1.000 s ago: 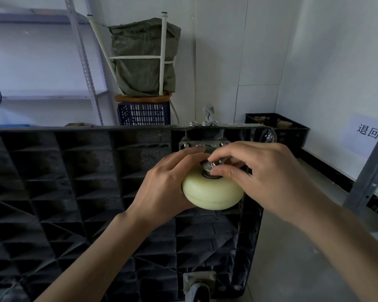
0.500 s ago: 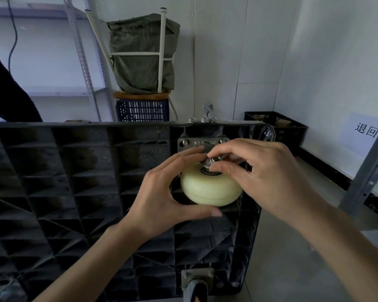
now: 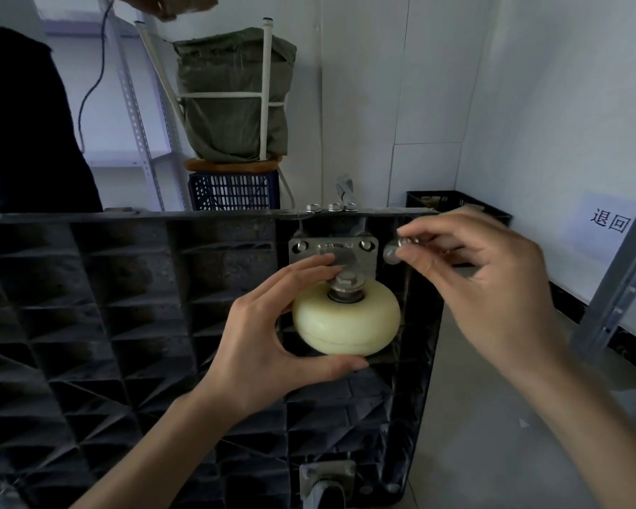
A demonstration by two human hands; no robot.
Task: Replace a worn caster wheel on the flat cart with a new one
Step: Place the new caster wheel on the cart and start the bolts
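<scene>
The cream wheel (image 3: 346,321) sits against the ribbed black underside of the upturned cart (image 3: 125,306), just below its metal mounting plate (image 3: 333,247). The left hand (image 3: 272,336) curls around the wheel, thumb beneath and fingers over the axle bolt (image 3: 347,282). The right hand (image 3: 474,281) pinches a small silver nut (image 3: 404,241) beside the plate, apart from the wheel

Right hand (image 3: 492,288) lifted off wheel (image 3: 346,321) hub, now up right, pinching small metal fastener (image 3: 404,241). Axle bolt (image 3: 347,280) now exposed. Dark-sleeved person (image 3: 30,134) further into view at left.
</scene>
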